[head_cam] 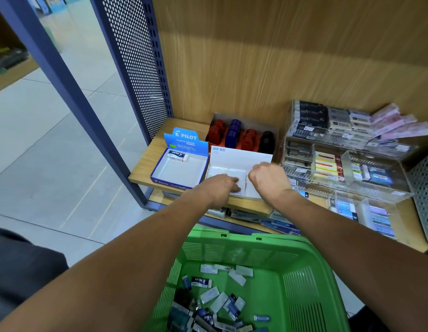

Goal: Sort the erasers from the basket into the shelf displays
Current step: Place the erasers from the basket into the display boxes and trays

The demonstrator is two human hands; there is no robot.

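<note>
Two hands are reaching over the shelf: a left hand [222, 188] and a right hand [268, 179]. One green basket [304, 271] is sitting below, holding too many loose erasers [216, 299] to count. Two open boxes are standing side by side: a blue box [160, 174] holding one eraser [177, 155], and a white box [241, 156]. Four rows of stamps [241, 136] are sitting behind.

Setting was a stationery shop: wooden shelf [145, 164] carried branded eraser display boxes [181, 168], acrylic trays of packaged stock [347, 164]; green shopping basket [304, 271] below.
</note>
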